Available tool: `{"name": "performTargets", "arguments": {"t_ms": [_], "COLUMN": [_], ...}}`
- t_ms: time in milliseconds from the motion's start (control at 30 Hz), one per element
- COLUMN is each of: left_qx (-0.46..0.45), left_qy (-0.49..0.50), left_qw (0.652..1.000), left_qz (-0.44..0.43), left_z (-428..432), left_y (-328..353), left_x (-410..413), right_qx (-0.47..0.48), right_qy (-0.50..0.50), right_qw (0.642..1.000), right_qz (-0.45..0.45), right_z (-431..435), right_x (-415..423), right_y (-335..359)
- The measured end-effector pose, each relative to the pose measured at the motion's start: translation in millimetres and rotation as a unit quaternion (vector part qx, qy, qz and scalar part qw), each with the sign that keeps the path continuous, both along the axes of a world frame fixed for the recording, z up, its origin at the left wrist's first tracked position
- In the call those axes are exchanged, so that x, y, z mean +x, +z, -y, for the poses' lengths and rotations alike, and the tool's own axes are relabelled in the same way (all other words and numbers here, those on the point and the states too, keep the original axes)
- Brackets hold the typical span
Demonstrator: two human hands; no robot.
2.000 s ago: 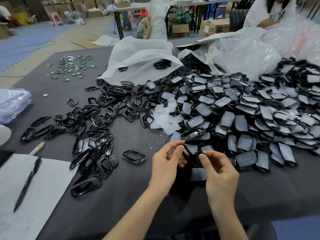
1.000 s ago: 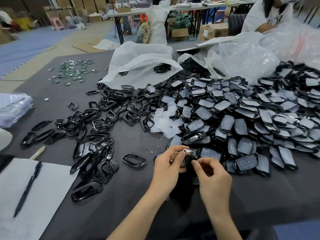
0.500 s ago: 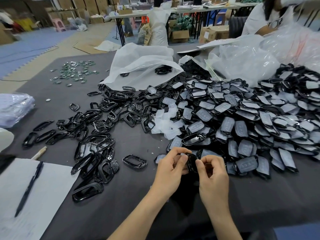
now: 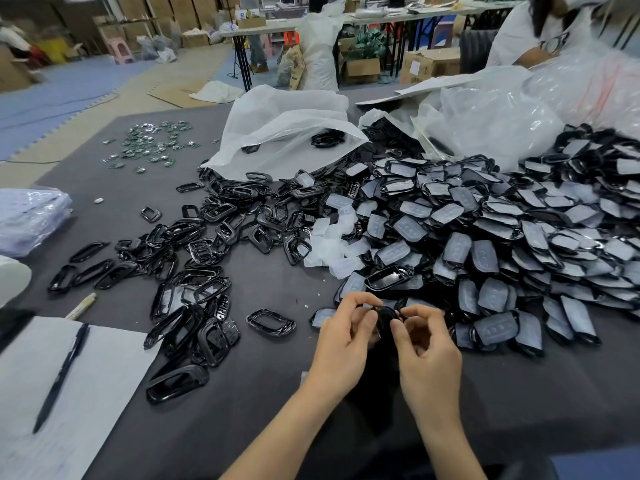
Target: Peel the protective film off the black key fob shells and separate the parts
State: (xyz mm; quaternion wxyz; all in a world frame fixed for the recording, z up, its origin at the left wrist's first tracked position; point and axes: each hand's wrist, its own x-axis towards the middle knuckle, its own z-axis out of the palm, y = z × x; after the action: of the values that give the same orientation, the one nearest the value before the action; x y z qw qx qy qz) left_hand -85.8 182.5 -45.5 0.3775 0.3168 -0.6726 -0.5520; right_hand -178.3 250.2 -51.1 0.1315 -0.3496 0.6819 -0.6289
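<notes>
Key fob shell (image 4: 385, 318) caught between my hands, just over the desk (image 4: 277, 410): left hand (image 4: 341, 344) pinches its left edge, right hand (image 4: 427, 348) pinches its right. Long axis seems to point away from me, neither hand nearer.

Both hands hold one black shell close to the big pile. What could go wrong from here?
1. The left hand and right hand pinch the black shell at their fingertips; it might slip into the film-covered pile just behind and get mixed with unpeeled ones.
2. The peeled films lie against that pile, so loose films could drift back among the shells.
</notes>
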Motion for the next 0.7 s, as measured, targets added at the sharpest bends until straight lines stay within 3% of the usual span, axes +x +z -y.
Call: {"name": "performTargets", "arguments": {"t_ms": [700], "left_qx": [-0.022], "left_qy": [0.034], "left_qw": [0.999], "left_qz": [0.017], "left_z": [0.1], "left_y": [0.7], "left_x": [-1.6], "right_qx": [-0.005], "right_qy": [0.046], "right_qw": [0.999], "right_qz": [0.028], "right_z": [-2.5], "right_x": [-0.4], "right_y": [-0.1]}}
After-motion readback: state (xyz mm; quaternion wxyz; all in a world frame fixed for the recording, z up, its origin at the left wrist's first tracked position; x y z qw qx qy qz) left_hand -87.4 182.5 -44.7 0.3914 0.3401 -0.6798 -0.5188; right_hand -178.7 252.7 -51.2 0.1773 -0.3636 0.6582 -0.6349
